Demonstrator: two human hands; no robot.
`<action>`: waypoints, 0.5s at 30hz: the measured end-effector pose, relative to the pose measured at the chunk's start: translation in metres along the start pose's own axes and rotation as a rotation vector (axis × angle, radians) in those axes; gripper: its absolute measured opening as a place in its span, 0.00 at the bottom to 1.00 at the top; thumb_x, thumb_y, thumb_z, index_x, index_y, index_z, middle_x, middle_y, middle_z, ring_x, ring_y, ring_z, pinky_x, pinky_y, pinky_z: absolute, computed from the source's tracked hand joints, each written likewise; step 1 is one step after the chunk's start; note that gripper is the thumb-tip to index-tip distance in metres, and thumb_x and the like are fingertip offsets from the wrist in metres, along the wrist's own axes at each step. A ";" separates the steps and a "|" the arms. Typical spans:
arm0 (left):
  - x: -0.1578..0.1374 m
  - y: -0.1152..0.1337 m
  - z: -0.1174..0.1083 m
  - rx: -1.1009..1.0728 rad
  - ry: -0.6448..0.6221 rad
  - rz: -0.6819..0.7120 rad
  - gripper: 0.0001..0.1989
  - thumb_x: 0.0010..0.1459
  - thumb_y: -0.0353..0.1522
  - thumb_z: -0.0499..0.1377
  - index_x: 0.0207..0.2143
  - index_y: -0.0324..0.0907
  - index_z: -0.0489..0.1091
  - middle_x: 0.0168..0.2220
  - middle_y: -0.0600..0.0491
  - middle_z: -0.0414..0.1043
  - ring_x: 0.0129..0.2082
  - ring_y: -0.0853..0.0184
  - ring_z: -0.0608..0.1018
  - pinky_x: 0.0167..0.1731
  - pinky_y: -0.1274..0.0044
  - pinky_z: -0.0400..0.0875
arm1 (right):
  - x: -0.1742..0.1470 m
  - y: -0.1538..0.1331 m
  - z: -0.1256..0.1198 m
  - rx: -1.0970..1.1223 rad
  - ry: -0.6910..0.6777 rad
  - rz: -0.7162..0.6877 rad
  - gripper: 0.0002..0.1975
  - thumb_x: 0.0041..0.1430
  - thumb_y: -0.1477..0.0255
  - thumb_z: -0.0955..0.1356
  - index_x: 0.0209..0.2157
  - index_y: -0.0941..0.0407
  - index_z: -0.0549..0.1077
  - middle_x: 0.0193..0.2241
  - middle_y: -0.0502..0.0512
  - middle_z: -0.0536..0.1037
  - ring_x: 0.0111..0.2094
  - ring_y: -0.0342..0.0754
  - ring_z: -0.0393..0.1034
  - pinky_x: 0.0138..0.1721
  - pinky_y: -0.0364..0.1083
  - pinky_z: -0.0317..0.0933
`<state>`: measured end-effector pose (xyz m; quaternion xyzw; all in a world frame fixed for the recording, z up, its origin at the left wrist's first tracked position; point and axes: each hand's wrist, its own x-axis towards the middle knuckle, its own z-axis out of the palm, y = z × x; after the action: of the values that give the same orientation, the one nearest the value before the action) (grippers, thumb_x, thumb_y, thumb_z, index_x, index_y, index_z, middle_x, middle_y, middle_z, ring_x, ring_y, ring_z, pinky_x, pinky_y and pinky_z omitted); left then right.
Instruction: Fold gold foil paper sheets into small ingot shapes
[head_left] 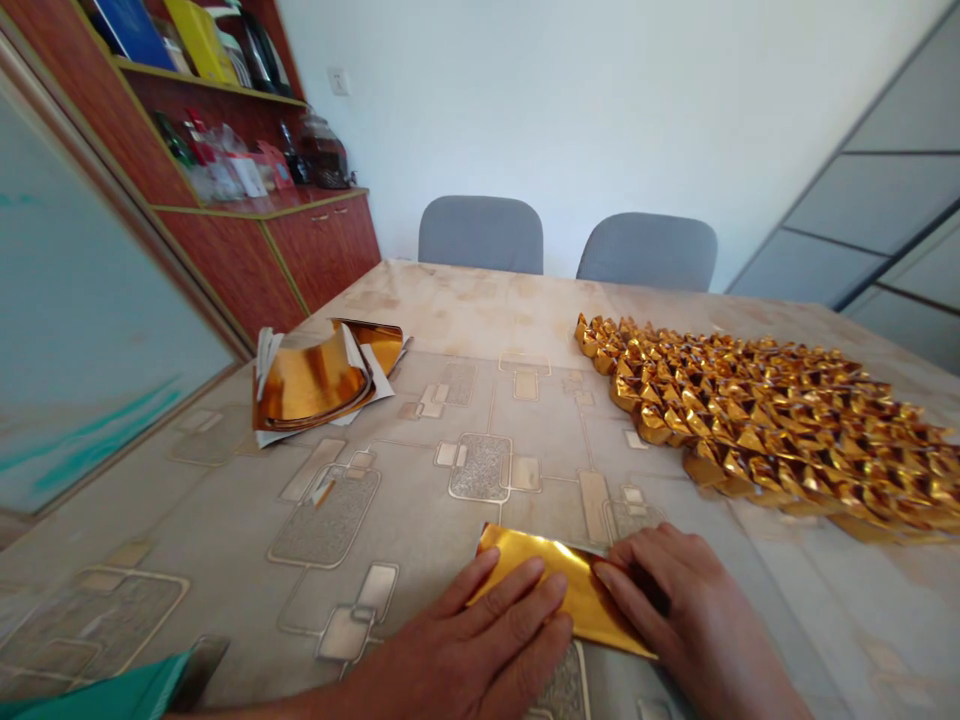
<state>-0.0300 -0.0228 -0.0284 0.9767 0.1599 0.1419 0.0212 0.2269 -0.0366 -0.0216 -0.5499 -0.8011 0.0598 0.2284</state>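
Note:
A sheet of gold foil paper [574, 575], folded into a long strip, lies on the table in front of me. My left hand [502, 640] rests flat across its left part, with the fingers stretched out over the foil. At the right end, my right hand [686, 605] has its thumb and curled fingers closed on the paper's edge. Farther left is a loose, curved stack of gold foil sheets [311, 380] with white backing showing. To the right, many folded gold foil pieces [757, 410] stand packed in rows.
A patterned cover lies over the table [405, 490]. Two grey chairs [481, 233] stand at the far side. A reddish wooden cabinet [322, 250] with bottles and boxes is at the back left. Green cloth [112, 690] shows at the lower left.

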 end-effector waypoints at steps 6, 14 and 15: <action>0.002 0.000 0.000 -0.046 0.016 -0.029 0.22 0.68 0.29 0.49 0.63 0.38 0.58 0.62 0.45 0.65 0.64 0.60 0.65 0.64 0.67 0.57 | -0.002 0.004 0.001 -0.034 -0.022 -0.018 0.12 0.67 0.68 0.64 0.27 0.53 0.70 0.23 0.50 0.74 0.26 0.48 0.68 0.29 0.47 0.58; 0.000 0.001 0.005 -0.034 0.000 -0.038 0.21 0.68 0.31 0.48 0.62 0.39 0.59 0.62 0.45 0.65 0.64 0.59 0.65 0.63 0.66 0.58 | 0.001 0.001 0.002 -0.066 0.006 -0.017 0.14 0.67 0.65 0.63 0.27 0.53 0.69 0.22 0.50 0.72 0.24 0.49 0.67 0.28 0.47 0.57; 0.000 0.001 0.006 -0.027 0.009 -0.038 0.21 0.68 0.31 0.49 0.62 0.39 0.60 0.62 0.45 0.65 0.64 0.58 0.64 0.63 0.66 0.57 | 0.001 0.001 0.002 -0.072 0.010 -0.017 0.14 0.67 0.65 0.63 0.27 0.53 0.69 0.21 0.50 0.72 0.24 0.49 0.67 0.28 0.47 0.57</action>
<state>-0.0283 -0.0238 -0.0336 0.9724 0.1766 0.1477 0.0362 0.2263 -0.0349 -0.0234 -0.5513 -0.8063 0.0264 0.2128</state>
